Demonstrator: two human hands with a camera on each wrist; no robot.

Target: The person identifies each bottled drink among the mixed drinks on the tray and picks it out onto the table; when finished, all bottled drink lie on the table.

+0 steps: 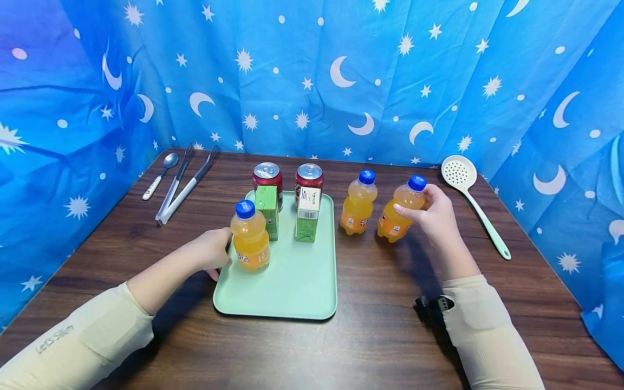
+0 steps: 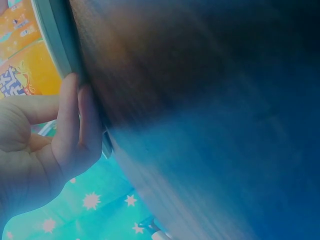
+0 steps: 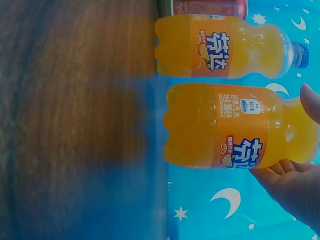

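My right hand grips a bottle of orange soda with a blue cap, around its upper part. That bottle tilts slightly to the right; whether its base touches the table cannot be told. Just left of it another orange soda bottle stands upright. My left hand holds the left rim of a pale green tray; the left wrist view shows its fingers against the rim. On the tray are a third orange soda bottle, two green drink cartons and two red cans behind them.
A spoon and tongs lie at the back left of the dark wooden table. At the right lies a skimmer with a pale green handle. A blue curtain with moons and stars surrounds the table.
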